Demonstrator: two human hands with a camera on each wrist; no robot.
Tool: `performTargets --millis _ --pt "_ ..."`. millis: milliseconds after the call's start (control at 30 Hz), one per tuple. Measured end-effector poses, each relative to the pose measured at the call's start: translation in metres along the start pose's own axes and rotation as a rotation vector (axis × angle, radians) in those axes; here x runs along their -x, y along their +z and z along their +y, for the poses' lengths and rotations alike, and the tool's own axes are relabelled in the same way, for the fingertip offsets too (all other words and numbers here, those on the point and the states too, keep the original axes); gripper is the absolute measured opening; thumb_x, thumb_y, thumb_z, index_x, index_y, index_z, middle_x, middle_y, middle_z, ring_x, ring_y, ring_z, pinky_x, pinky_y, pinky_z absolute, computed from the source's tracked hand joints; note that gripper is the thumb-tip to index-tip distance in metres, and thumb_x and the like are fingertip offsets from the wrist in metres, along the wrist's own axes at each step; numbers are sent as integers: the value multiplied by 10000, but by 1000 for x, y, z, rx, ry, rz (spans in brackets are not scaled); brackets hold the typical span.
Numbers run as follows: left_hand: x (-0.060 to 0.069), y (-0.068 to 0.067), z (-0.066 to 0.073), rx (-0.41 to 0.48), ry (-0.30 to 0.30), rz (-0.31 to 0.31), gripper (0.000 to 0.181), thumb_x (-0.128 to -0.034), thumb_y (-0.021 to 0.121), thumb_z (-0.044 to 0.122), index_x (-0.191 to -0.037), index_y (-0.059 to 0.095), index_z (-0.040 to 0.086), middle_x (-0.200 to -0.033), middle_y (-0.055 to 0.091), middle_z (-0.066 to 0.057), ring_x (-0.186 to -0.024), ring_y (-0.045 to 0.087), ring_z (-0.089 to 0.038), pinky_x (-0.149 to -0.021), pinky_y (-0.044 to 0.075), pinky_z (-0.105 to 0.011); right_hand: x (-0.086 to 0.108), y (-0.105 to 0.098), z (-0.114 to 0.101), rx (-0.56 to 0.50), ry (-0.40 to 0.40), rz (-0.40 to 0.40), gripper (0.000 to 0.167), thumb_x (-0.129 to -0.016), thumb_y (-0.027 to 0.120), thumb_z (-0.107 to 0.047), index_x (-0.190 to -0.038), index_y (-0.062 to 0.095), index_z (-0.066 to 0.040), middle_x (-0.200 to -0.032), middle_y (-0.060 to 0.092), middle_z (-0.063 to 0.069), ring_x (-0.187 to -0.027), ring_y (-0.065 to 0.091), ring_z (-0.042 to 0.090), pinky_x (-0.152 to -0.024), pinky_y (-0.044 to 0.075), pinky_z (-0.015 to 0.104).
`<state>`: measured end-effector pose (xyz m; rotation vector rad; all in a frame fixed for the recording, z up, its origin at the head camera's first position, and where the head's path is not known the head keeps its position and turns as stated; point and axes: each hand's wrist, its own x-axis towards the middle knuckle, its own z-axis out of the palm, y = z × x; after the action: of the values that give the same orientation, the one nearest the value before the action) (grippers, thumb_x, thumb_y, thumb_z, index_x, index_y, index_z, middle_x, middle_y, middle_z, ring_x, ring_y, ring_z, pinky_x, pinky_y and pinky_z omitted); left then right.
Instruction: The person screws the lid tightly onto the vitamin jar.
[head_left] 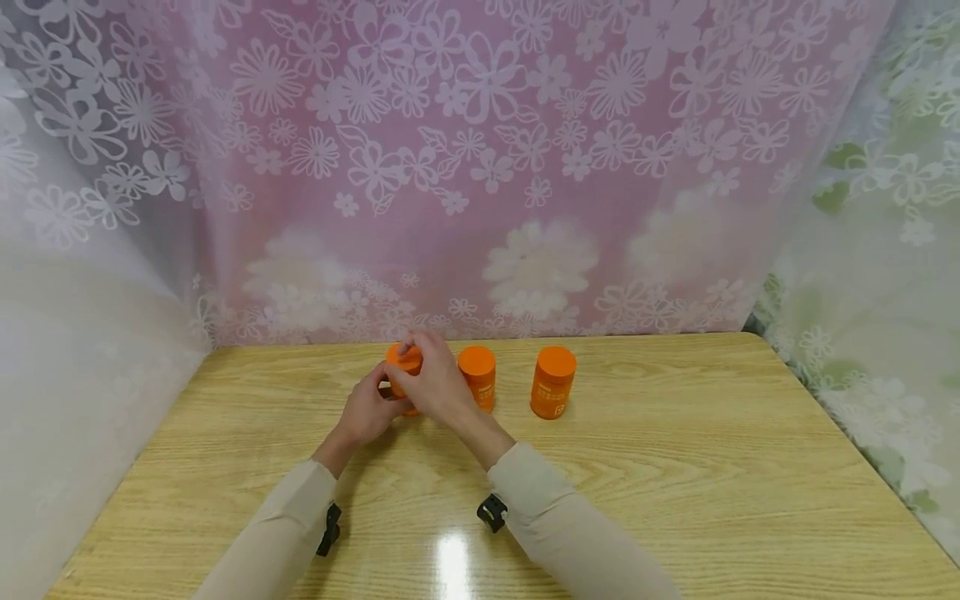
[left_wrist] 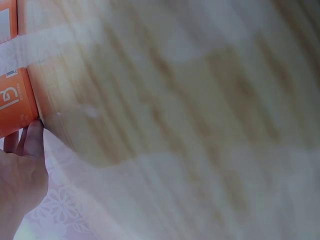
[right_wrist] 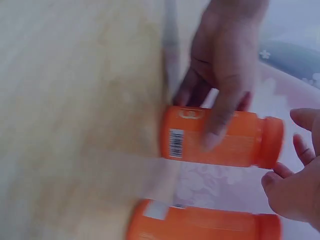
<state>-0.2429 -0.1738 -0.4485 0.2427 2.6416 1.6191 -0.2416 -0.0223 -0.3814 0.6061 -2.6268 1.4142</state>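
Three orange bottles with orange screw lids stand in a row on the table. My left hand [head_left: 369,408] grips the body of the leftmost bottle [right_wrist: 215,137], thumb across its front in the right wrist view. Over that bottle's lid [right_wrist: 271,142] is my right hand [head_left: 438,383], fingers spread around it; a fingertip is close to the lid's edge, and whether it touches cannot be told. The lid sits on the bottle. In the left wrist view, fingers [left_wrist: 34,140] meet the lower end of an orange bottle [left_wrist: 17,102].
The middle bottle [head_left: 477,371] stands just right of my right hand, partly hidden by it. Farther right is the third bottle [head_left: 553,383]. A wooden table [head_left: 675,467] lies beneath, with a pink floral curtain [head_left: 480,167] behind and pale cloth at both sides.
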Motion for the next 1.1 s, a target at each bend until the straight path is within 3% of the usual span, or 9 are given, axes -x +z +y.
performTargets --millis 100,267,400,567,833,967,1100 --pt "0 1 -1 23 13 -10 487 -856 739 221 -1274 515 112 -1141 526 -114 -1038 627 -286 -777 548 -342 -6 -11 -8 30 -38 -76 178 -920 640 -249 -1058 574 -157 -1343 485 39 -1273 418 199 -1013 401 368" --pt "-1 1 -1 56 24 -29 530 -853 740 251 -1302 500 102 -1160 521 -129 -1048 621 -308 -771 549 -351 -22 -32 -16 142 -102 -311 259 -959 577 -212 -1209 593 -146 -1318 528 4 -1246 449 190 -1012 395 351" --pt "-2 2 -2 70 8 -33 559 -854 741 231 -1324 476 83 -1169 509 -137 -1064 609 -330 -778 547 -378 -30 -42 -15 250 -139 -473 350 -975 564 -222 -1314 562 -136 -1414 460 28 -1323 381 209 -1066 334 363" --pt "-2 2 -1 36 -19 -22 568 -842 750 282 -1317 481 126 -1172 508 -100 -1064 612 -285 -782 546 -347 -34 -44 -11 365 -231 -577 392 -961 592 -179 -1347 554 -130 -1462 413 65 -1349 350 240 -1098 283 378" --pt "-1 2 -1 31 -7 -11 570 -831 758 297 -1309 487 147 -1180 518 -91 -1064 616 -277 -788 546 -354 -33 -34 -18 518 -230 -529 395 -935 636 -206 -1324 587 -161 -1372 517 -2 -1279 444 186 -1049 356 318" --pt "-1 2 -2 33 -7 -13 596 -828 760 303 -1329 475 151 -1224 555 -92 -1075 617 -267 -802 542 -358 -30 -25 -24 635 -187 -436 399 -921 650 -309 -1296 613 -176 -1270 588 -15 -1157 537 175 -931 464 306" --pt "0 2 -1 40 -13 -17 607 -838 751 303 -1346 459 145 -1239 584 -104 -1050 631 -260 -789 545 -359 -26 -16 -25 746 -145 -318 443 -904 623 -459 -1265 632 -203 -1162 616 -17 -1038 565 179 -872 491 305"
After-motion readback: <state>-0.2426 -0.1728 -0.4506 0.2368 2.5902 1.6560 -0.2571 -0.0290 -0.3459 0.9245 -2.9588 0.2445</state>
